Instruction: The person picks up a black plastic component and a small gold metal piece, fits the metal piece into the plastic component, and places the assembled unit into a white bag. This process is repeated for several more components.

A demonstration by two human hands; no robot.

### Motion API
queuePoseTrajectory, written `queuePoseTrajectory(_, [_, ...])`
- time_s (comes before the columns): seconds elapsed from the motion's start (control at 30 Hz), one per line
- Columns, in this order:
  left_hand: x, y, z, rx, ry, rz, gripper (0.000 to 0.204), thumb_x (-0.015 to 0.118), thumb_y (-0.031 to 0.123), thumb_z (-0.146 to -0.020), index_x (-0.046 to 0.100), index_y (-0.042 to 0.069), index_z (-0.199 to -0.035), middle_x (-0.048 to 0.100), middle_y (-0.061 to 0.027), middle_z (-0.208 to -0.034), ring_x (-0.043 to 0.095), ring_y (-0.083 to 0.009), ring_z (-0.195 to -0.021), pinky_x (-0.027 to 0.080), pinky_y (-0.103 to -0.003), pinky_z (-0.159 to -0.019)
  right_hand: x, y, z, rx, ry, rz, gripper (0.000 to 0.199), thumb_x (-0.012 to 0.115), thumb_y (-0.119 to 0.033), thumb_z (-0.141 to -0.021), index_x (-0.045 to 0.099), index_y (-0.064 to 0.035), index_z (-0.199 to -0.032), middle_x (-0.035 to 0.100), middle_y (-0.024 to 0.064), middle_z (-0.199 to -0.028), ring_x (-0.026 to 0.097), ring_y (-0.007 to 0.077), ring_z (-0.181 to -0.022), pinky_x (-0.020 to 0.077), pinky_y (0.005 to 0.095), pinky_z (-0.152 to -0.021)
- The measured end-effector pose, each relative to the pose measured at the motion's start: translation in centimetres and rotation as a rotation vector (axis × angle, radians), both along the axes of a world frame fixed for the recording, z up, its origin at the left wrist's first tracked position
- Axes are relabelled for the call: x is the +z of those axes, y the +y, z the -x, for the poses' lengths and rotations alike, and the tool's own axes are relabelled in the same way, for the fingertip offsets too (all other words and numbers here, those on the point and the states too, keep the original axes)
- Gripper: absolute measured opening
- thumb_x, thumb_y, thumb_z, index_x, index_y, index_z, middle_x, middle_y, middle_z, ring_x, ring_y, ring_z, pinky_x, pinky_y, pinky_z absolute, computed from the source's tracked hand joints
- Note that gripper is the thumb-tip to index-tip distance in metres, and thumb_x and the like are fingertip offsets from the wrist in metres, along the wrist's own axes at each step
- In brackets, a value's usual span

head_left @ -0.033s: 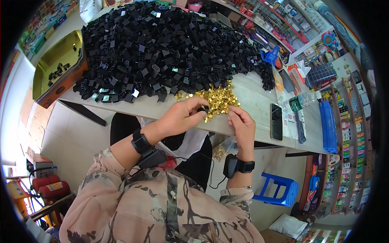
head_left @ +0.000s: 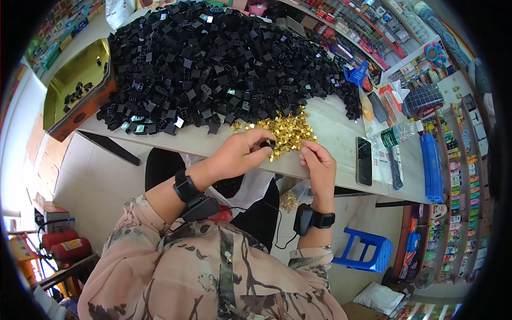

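Note:
My left hand (head_left: 237, 153) pinches a small black plastic piece (head_left: 271, 144) between thumb and fingertips, just over the near edge of the table. Right beside it lies a loose heap of small shiny gold metal pieces (head_left: 288, 130). My right hand (head_left: 319, 162) is at the right side of that heap, its thumb and index finger pressed together; whatever is in the pinch is too small to make out. A large mound of black plastic pieces (head_left: 202, 64), blocky and hollow, covers most of the table behind both hands.
An open gold-lined box (head_left: 74, 114) with a few black pieces stands at the left. To the right lie a phone (head_left: 364, 160), a plastic bottle (head_left: 399, 133) and a blue tray (head_left: 431, 168). A blue stool (head_left: 368, 250) and a white bag (head_left: 248, 189) are below the table (head_left: 336, 120).

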State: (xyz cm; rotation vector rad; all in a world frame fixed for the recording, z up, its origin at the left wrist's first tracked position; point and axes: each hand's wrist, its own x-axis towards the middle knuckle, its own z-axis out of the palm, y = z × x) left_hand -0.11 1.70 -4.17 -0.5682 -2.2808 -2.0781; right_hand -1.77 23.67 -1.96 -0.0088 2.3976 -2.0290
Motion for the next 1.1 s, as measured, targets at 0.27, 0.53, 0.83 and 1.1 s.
queuePoseTrajectory(0.27, [-0.3,-0.1,0.1,-0.016,0.024,0.055,0.025,0.056,0.007,-0.087,0.055,0.004,-0.112,0.062,-0.0006,-0.079,0.051,-0.0030,-0.064,0.043,-0.020,-0.058,0.0,-0.6,-0.1,0.009,-0.023,0.056,0.019,0.062,-0.010,-0.087,0.065,-0.0016,-0.104,0.063,0.0012,-0.089,0.056,0.0057,-0.073,0.0449,0.0181,-0.064])
queuePoseTrajectory(0.53, [1.0,-0.2,-0.3,-0.010,0.065,0.071,0.024,0.059,0.009,-0.082,0.059,0.003,-0.106,0.060,-0.0090,-0.076,0.055,-0.0144,-0.063,0.045,-0.028,-0.058,0.9,-4.2,-2.7,0.182,0.002,0.235,0.017,0.059,-0.006,-0.087,0.061,-0.0011,-0.103,0.061,0.0014,-0.088,0.056,0.0064,-0.074,0.0463,0.0194,-0.066])
queuePoseTrajectory(0.83, [0.3,-0.2,-0.4,-0.047,0.194,0.107,0.025,0.057,0.007,-0.087,0.058,0.004,-0.111,0.059,-0.0022,-0.074,0.053,-0.0058,-0.065,0.044,-0.023,-0.058,0.0,-4.7,-3.2,0.108,-0.082,0.469,0.015,0.056,-0.002,-0.087,0.056,-0.0029,-0.102,0.057,0.0007,-0.084,0.056,0.0075,-0.070,0.0468,0.0196,-0.063])
queuePoseTrajectory(1.1, [0.7,-0.5,-0.6,-0.065,0.233,0.131,0.023,0.057,0.007,-0.087,0.058,0.004,-0.109,0.061,-0.0056,-0.077,0.059,-0.0102,-0.067,0.046,-0.025,-0.060,0.0,-5.6,-3.7,0.097,-0.101,0.439,0.012,0.057,-0.006,-0.088,0.056,-0.0035,-0.099,0.058,0.0006,-0.083,0.056,0.0072,-0.068,0.0458,0.0198,-0.062])
